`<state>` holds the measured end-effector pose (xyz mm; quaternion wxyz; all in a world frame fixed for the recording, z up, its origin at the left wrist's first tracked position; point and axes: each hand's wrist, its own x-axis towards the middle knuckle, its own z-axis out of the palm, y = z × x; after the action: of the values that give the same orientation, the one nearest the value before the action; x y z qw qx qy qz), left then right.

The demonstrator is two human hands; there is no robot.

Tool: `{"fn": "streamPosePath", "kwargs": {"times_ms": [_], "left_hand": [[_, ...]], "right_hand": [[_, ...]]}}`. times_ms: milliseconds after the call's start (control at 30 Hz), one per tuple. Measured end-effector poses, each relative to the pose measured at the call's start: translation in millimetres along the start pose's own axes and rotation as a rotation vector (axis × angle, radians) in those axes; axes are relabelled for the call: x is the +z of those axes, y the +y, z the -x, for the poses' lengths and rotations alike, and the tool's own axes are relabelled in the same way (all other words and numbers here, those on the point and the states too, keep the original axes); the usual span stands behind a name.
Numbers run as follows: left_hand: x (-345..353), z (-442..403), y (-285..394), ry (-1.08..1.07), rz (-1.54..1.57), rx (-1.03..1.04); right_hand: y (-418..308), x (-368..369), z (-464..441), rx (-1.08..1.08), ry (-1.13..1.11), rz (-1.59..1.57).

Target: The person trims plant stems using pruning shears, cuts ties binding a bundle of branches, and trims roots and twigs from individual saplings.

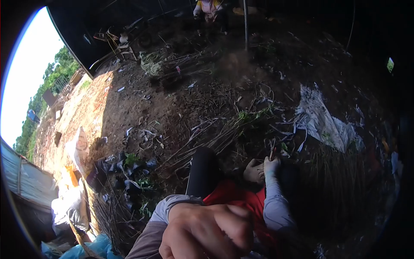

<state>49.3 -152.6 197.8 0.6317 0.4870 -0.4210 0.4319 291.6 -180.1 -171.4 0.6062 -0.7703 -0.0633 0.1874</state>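
Note:
My left hand [207,233] is very close to the camera, raised over my lap. Its fingers are curled in and the fingertips are out of sight, so anything inside them is hidden. Further down, my right hand [271,164] is closed around a small slim tool [272,150] that points away from me; it is too small and dark to tell its exact kind. Beside that hand is a shadowed, skin-coloured shape [253,171], possibly a bare foot. Thin cut stems [215,142] with some green leaves [248,118] lie on the ground just beyond my knees.
A torn whitish sack [321,116] lies at the right, by a bundle of thin stems [336,172]. More twigs [110,216] and bags [71,207] are at the left. A pole [246,26] stands ahead; another person [210,11] is at the back.

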Motion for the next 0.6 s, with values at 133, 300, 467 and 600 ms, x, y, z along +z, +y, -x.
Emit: {"fn": "streamPosePath", "kwargs": {"times_ms": [133,300,467,600], "left_hand": [[-21,4,-4,-0.253,0.113,-0.184],[-12,13,-27,-0.305,0.238,-0.249],[-22,8,-10,-0.288,0.196,-0.424],[-6,12,-9,-0.115,0.195,-0.437]], "right_hand": [[86,10,-49,-0.264,0.103,0.234],[55,11,-29,-0.041,-0.021,0.071],[56,14,-24,-0.167,0.033,0.218],[36,10,-8,-0.195,0.072,0.367]]}}
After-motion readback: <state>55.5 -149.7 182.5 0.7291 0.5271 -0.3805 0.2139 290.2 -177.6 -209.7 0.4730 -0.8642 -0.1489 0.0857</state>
